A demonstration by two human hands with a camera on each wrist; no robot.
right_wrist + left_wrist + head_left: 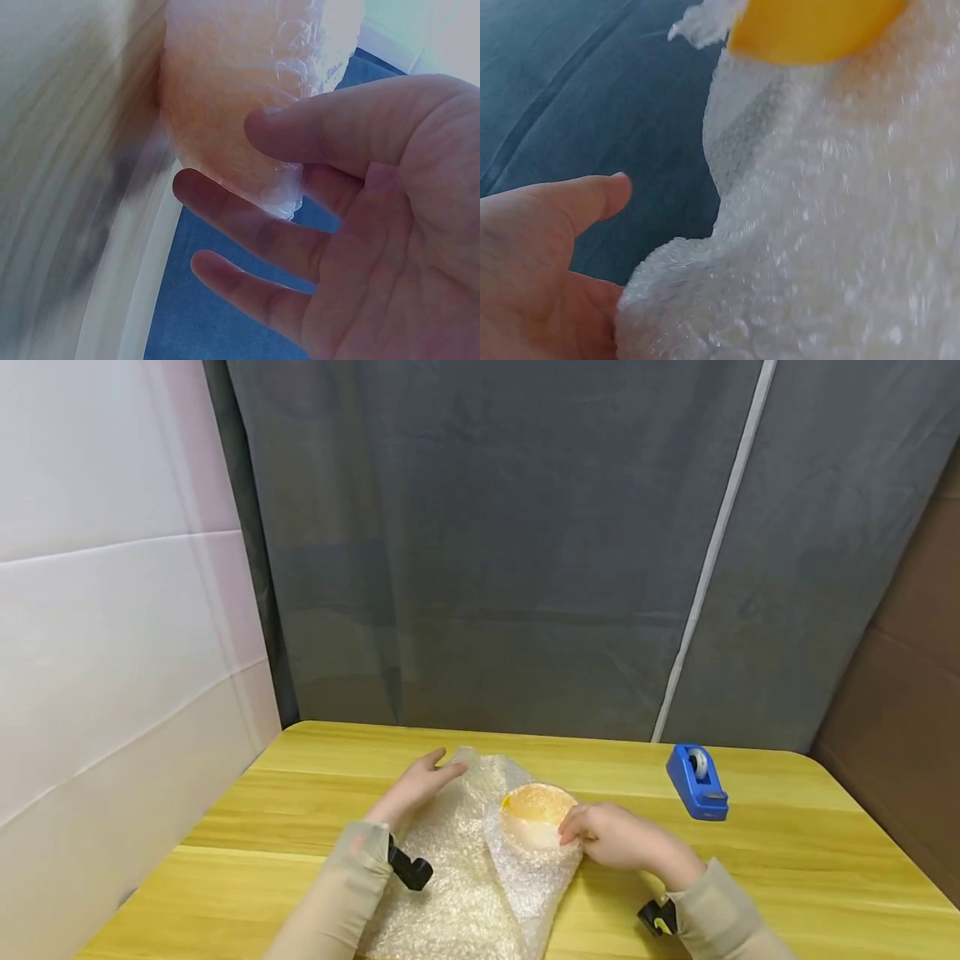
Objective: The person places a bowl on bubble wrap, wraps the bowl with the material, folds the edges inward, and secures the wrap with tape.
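A yellow-orange bowl-like vessel stands partly wrapped in bubble wrap, its round opening facing up in the head view. My right hand pinches the wrapped rim on its right side. In the right wrist view the thumb lies on the outside of the wrap, while the middle of the index finger is hidden behind it. My left hand is at the upper left edge of the sheet. Its thumb stands away from the other fingers, whose ends are hidden behind the wrap in the left wrist view.
A blue tape dispenser with a roll of tape stands at the back right of the wooden table. A grey curtain hangs behind the table, a white panel on the left and a brown one on the right.
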